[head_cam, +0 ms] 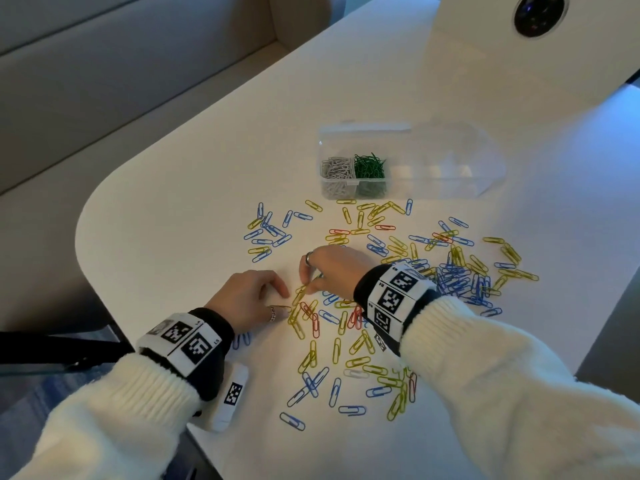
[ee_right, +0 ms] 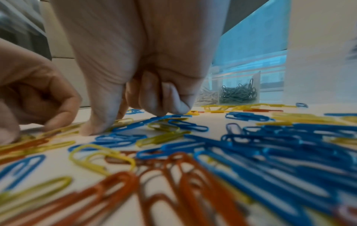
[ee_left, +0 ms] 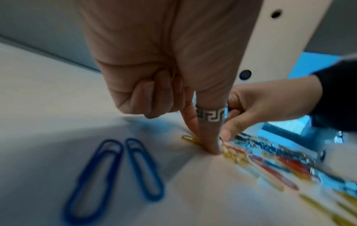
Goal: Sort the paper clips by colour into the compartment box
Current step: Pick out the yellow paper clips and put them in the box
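Observation:
Yellow, blue and red paper clips (head_cam: pixel 398 271) lie scattered over the white table (head_cam: pixel 207 168). The clear compartment box (head_cam: pixel 446 188) stands beyond them, with grey clips (head_cam: pixel 337 171) and green clips (head_cam: pixel 370 166) in its two left compartments. My left hand (head_cam: pixel 285 303) pinches a yellow clip (ee_left: pixel 190 139) against the table with thumb and forefinger; a trace of yellow shows inside its curled fingers (ee_left: pixel 164 91). My right hand (head_cam: pixel 306 284) is close beside it, thumb (ee_right: pixel 96 126) and forefinger down on another yellow clip (head_cam: pixel 298 295), the other fingers curled.
Two blue clips (ee_left: pixel 115 172) lie just behind my left wrist. A dense heap of blue clips (head_cam: pixel 460 278) sits right of my right wrist. A white panel with a dark round lens (head_cam: pixel 538 13) rises at the far right. The table's rounded edge (head_cam: pixel 90 258) is to my left.

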